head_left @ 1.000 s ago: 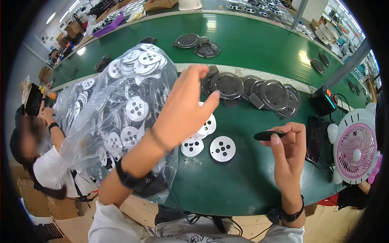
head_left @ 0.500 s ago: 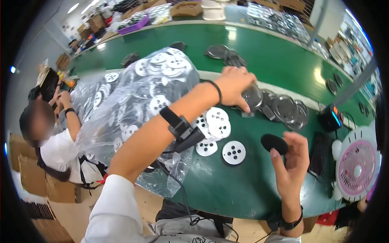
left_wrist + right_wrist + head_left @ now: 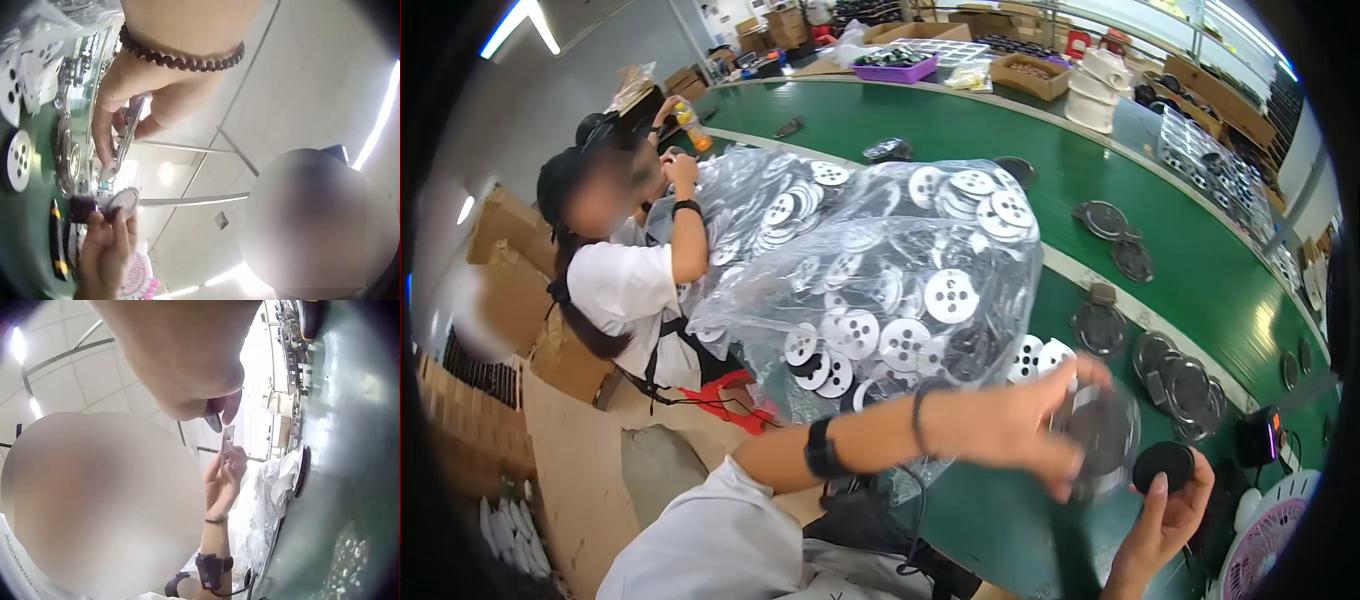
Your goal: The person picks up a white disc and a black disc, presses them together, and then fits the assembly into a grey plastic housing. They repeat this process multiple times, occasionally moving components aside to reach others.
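Green belt-topped bench underneath everything, running off to the upper right. Above its near edge, left hand raised, fingers curled round a round dark metal frame, blurred in the head view; same frame seen edge-on between thumb and fingers in the left wrist view and in the right wrist view. Just beside it, lower right, right hand gripping a small black disc between thumb and fingertips, disc held upright and near the frame but not touching it as far as can be told. Same right hand low in the left wrist view, pinching the disc there. Behind the left forearm, a big clear plastic bag slumped on the bench, stuffed with white perforated discs; a few more white discs loose at the bag's foot. Further along, a cluster of dark round frames lying flat on the green surface, well apart from two more higher up. At bottom right, a pink-and-white desk fan. At left, another person in a white shirt beside the bag.
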The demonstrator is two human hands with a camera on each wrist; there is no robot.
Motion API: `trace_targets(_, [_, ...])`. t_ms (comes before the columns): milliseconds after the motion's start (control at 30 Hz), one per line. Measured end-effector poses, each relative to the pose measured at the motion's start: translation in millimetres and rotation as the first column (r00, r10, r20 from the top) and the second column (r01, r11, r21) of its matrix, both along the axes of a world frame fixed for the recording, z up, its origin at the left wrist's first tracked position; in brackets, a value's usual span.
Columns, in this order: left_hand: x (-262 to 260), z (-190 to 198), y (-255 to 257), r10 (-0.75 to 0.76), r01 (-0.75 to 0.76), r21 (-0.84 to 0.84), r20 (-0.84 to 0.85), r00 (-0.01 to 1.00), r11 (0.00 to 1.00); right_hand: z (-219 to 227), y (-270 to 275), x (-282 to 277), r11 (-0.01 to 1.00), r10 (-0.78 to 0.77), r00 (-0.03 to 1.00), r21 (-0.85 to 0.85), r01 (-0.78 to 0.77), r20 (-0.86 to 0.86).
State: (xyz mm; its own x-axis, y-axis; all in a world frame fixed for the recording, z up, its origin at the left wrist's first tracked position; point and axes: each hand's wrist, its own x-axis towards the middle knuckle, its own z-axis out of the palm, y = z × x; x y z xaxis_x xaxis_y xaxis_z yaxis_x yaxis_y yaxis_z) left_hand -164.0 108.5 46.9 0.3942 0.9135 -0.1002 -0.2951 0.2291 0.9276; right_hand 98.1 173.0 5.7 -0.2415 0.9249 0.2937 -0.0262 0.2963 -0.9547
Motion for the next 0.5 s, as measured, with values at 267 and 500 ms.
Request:
trace_targets(267, [11.8, -26.5, -122.9, -0.324, 0.327, -0.120, 0.041, 0.945, 0.937, 11.9, -1.8, -6.2, 1.000, 0.019, 0.975, 0.002, -0.019, -0.220])
trace_targets(500, [-4.8, -28.4, -127.4, 0.358, -0.359, 0.040, -0.229, 0.905, 0.933, -15.4, 7.2, 13.3, 0.961, 0.195, 0.981, 0.199, -0.191, -0.001])
